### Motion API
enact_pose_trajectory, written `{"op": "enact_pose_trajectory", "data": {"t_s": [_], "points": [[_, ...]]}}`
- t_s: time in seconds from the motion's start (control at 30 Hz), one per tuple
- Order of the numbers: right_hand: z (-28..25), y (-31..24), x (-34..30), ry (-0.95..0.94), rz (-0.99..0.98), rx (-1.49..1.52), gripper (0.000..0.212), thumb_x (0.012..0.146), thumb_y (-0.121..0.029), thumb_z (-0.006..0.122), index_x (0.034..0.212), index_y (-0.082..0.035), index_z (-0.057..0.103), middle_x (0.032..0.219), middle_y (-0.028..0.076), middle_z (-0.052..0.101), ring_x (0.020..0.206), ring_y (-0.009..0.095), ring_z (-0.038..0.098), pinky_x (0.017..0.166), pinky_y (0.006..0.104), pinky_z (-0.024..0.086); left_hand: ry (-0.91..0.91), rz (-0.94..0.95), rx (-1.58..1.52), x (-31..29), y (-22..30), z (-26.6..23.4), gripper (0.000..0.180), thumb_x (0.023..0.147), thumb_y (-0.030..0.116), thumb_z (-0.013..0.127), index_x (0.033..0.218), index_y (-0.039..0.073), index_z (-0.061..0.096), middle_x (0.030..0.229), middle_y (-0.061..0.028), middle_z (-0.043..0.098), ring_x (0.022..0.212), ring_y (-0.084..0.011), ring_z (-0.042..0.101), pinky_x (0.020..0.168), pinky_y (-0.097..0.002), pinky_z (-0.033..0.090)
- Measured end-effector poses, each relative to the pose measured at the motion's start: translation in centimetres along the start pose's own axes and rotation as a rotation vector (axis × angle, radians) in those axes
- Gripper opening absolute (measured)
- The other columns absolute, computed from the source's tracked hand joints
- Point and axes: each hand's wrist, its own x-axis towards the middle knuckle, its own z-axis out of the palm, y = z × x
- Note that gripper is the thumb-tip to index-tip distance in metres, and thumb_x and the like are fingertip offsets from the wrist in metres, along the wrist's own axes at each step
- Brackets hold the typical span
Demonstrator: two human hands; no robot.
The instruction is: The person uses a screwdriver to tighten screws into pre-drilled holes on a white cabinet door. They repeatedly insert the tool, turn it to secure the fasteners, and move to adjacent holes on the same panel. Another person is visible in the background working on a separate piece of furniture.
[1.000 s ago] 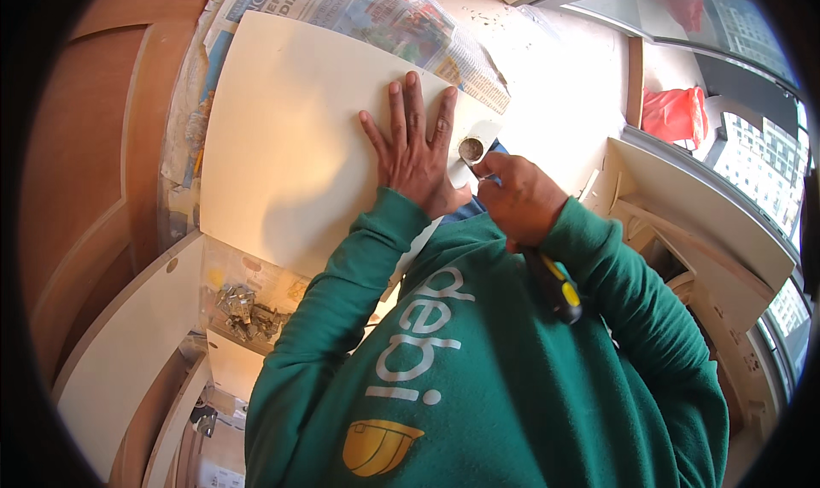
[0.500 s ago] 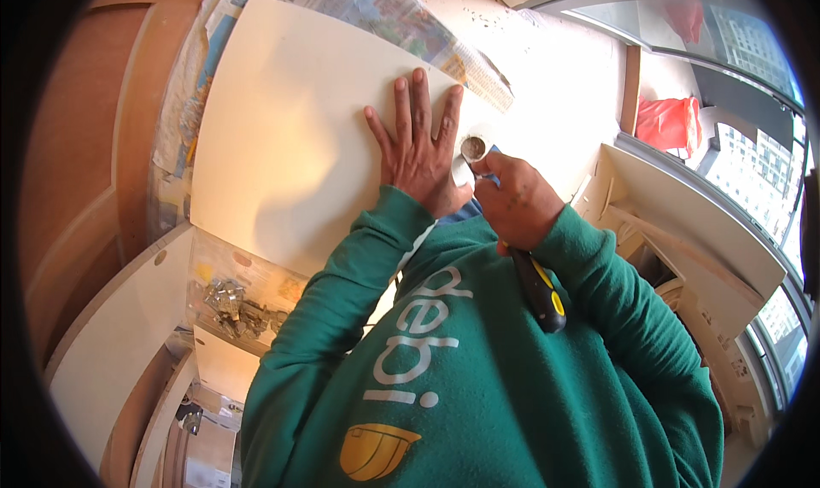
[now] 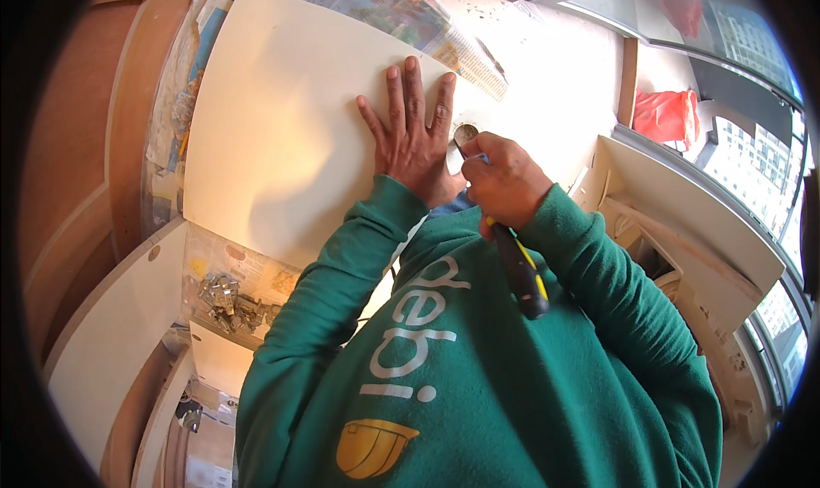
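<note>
A cream-white board lies before me, with a round hole near its right edge that looks grey and rough inside. My left hand rests flat on the board just left of the hole, fingers spread. My right hand is closed round a screwdriver with a black and yellow handle. Its handle end points back toward my body, and its thin dark shaft reaches the near rim of the hole. A bit of blue shows by my right fingers; I cannot tell what it is.
Newspaper lies under the board's far edge. A heap of metal hinges sits at the lower left, beside another pale panel. A brown wooden door stands left. At right are a red bag, a window and pale boards.
The screwdriver's shaft now shows at the hole's rim, and its handle has swung slightly left and up. My right hand has shifted a little left; my left hand stays flat on the board.
</note>
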Motion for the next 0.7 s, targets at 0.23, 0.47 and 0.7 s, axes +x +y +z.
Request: {"op": "enact_pose_trajectory", "data": {"t_s": [0.23, 0.47, 0.7], "points": [[0.1, -2.4, 0.1, 0.040, 0.666, 0.719, 0.019, 0.077, -0.014, 0.067, 0.089, -0.002, 0.075, 0.090, 0.014, 0.072, 0.102, 0.031, 0.068, 0.089, 0.0375, 0.057, 0.032, 0.004, -0.006, -0.3, -0.1, 0.5, 0.123, 0.069, 0.056, 0.083, 0.167, 0.009, 0.026, 0.172, -0.0330, 0.012, 0.160, -0.0511, 0.005, 0.113, -0.0838, -0.002], [-0.3, -0.7, 1.0, -0.021, 0.400, 0.328, 0.027, 0.084, -0.014, 0.064, 0.105, 0.000, 0.072, 0.092, 0.018, 0.073, 0.096, 0.034, 0.072, 0.086, 0.0416, 0.058, 0.011, -0.022, -0.016, 0.3, -0.2, 0.0, 0.131, 0.059, 0.045, 0.089, 0.168, 0.012, 0.024, 0.173, -0.0303, 0.009, 0.161, -0.0495, 0.004, 0.113, -0.0845, 0.001], [-5.2, -1.8, 1.9, -0.303, 0.570, 0.311, 0.030, 0.095, -0.008, 0.049, 0.116, 0.008, 0.063, 0.085, 0.023, 0.071, 0.049, 0.028, 0.068, 0.051, 0.0400, 0.060, -0.041, -0.021, -0.063, 0.2, -0.2, -0.6, 0.126, 0.066, 0.050, 0.085, 0.167, 0.011, 0.023, 0.172, -0.0309, 0.010, 0.160, -0.0519, 0.004, 0.113, -0.0834, -0.002]]}}
